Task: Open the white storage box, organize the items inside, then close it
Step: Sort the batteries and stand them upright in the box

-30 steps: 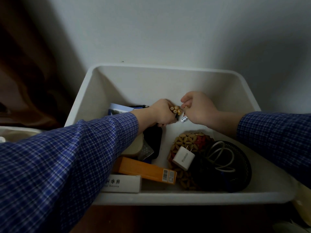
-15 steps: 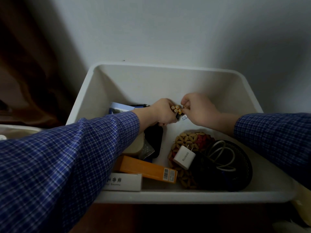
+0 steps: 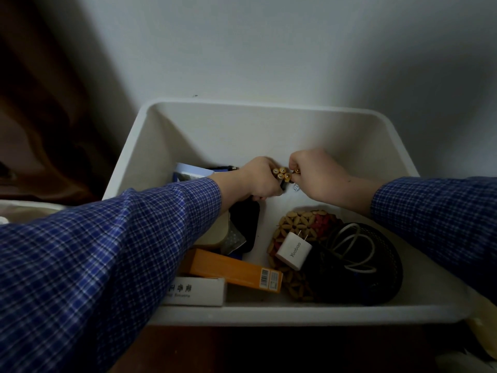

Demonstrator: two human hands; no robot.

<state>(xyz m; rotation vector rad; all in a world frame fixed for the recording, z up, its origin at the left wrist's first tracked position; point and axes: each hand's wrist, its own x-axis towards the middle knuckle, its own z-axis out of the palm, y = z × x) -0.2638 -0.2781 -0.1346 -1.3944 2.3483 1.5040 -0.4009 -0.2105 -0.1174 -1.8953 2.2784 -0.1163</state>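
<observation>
White plastic forms the open storage box (image 3: 188,125), which stands against a pale wall (image 3: 269,44) with its lid off and out of sight. Both hands reach deep inside it, meeting near the far wall above the box floor. The left hand (image 3: 259,181) is curled round a small bundle of gold-ended batteries (image 3: 281,173), their round tips facing the camera. The right hand (image 3: 317,175) sits just beside it, fingers bent, pinching what seems to be one more battery (image 3: 296,171) at the edge of the bundle; the light is dim and the piece is tiny, so that is hard to confirm. Blue checked sleeves (image 3: 107,251) cover both forearms.

Below the hands, toward the near wall, lie an orange carton (image 3: 231,267) and a white carton (image 3: 199,290) touching it. To their right a white charger plug (image 3: 294,250) rests on a woven bead mat (image 3: 298,227), beside a dark mesh bowl (image 3: 382,281) holding a coiled white cable (image 3: 355,249). A black object (image 3: 246,224) lies under the left wrist.
</observation>
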